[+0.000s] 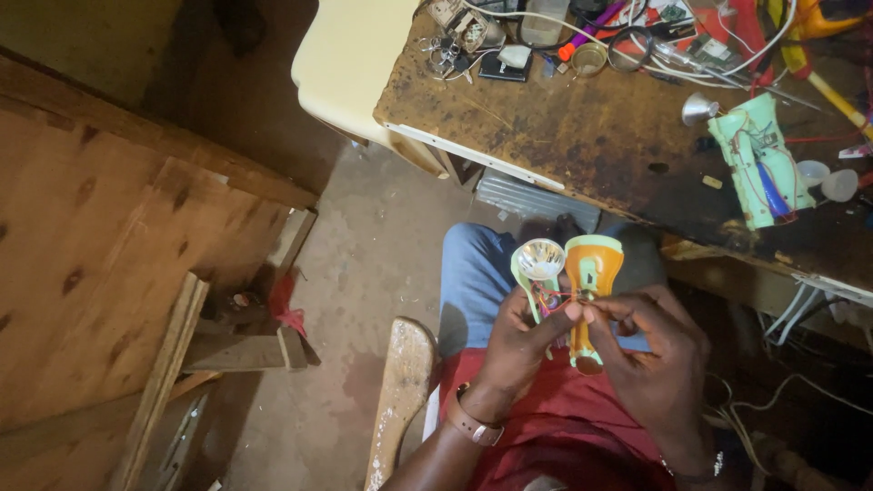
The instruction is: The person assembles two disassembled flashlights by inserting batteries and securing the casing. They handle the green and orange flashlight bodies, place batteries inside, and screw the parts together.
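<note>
An opened flashlight is held over my lap: a pale green half with a shiny silver reflector (540,258) and an orange and green body half (591,282), joined by thin red wires. My left hand (518,345) grips the green half from below, fingertips at the wires. My right hand (650,350) holds the orange half and pinches the wires between the two parts. A band sits on my left wrist.
A worn wooden workbench (582,127) stands ahead, littered with another opened green flashlight shell (759,164), a loose reflector (698,109), cables and small parts. Wooden boards (100,264) lean at the left. A wooden plank (400,391) rises beside my knee over a concrete floor.
</note>
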